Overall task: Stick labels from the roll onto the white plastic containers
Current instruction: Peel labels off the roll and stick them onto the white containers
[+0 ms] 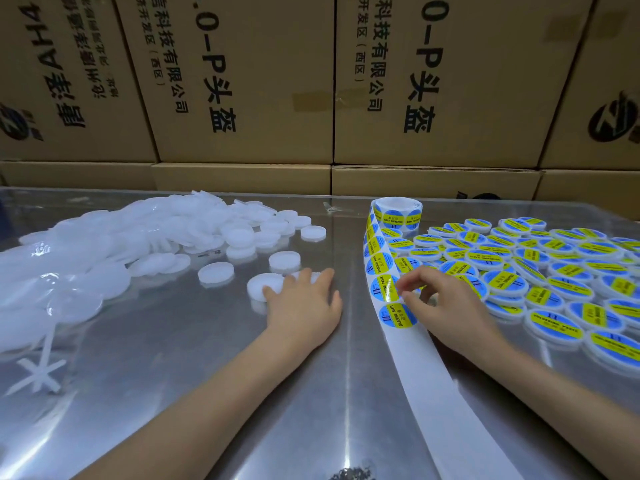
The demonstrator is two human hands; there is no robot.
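Nearest the camera, two bare forearms reach forward over a shiny metal desk [194, 358], and a bare white backing strip [446, 393] runs between them toward the far side. The left hand [304, 306] lies palm down with its fingers [306, 277] nearly straight, resting on the near edge of an unlabelled white container [265, 285] without curling around it. The right hand [446, 306] sits just beside the strip, its fingers [410, 277] bent together and pinching the right edge of a blue-and-yellow label [386, 289] that lies on the backing; another label [396, 316] lies just nearer on the strip, below the fingertips. Farther on, the strip curves up to the label roll [396, 213], standing on its edge near the far side of the desk. To the right of the strip, a spread of labelled containers [540, 271] covers the desk, touching and overlapping. To the left, loose white containers [214, 271] lead to a large heap [166, 230], partly under clear plastic [52, 271]. Stacked cardboard boxes [311, 81] with printed lettering stand behind the desk.
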